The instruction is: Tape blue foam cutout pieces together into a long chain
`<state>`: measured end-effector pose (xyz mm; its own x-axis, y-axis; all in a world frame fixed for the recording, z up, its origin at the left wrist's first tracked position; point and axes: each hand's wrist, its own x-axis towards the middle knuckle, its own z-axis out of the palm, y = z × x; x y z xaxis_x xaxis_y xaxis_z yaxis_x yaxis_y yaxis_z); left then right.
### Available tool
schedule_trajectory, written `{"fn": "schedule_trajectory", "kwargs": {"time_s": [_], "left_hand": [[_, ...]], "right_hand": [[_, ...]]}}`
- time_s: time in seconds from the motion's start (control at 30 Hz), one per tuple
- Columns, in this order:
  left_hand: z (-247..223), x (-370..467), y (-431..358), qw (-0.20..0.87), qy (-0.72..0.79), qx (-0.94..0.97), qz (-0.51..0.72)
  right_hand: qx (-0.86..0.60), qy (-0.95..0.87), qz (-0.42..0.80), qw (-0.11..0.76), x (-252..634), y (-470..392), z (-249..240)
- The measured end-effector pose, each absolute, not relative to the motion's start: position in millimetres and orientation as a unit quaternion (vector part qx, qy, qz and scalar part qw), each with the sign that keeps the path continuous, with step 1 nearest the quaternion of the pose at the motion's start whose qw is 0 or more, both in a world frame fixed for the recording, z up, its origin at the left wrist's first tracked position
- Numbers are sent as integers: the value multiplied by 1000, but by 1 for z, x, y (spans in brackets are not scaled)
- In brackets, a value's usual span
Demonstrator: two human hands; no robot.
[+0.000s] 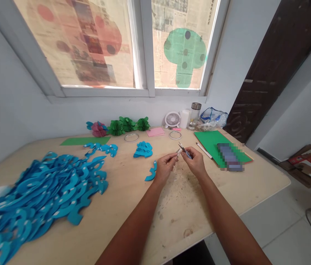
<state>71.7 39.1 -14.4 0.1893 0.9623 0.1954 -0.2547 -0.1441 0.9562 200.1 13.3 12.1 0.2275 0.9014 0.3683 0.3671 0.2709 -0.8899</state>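
My left hand (165, 167) pinches a small white strip (178, 151), perhaps tape, between thumb and fingers. Closed around small scissors (186, 151) is my right hand (196, 162); their pointed blades reach toward the strip. A wavy blue paper cutout (151, 173) lies just left of my left hand, partly hidden by it. Farther back rests a stack of blue cutouts (143, 149). On the left of the table spreads a big heap of blue cutouts (53, 191) with small white patches on them.
The wooden table (122, 221) carries green card sheets (207, 141) with a blurred phone-like object (230, 156) on top. Two tape rolls (131, 137), pink paper (155, 131), green paper decorations (128, 124), a small fan (172, 119) and a glass bottle (195, 116) stand toward the wall.
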Motion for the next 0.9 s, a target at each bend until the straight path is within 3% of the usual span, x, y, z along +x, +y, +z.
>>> {"fn": "schedule_trajectory", "kwargs": {"time_s": [0.9], "left_hand": [[-10,63,45,631,286,442,569]], "right_hand": [[-590,-636,175,466,205,12,14]]}}
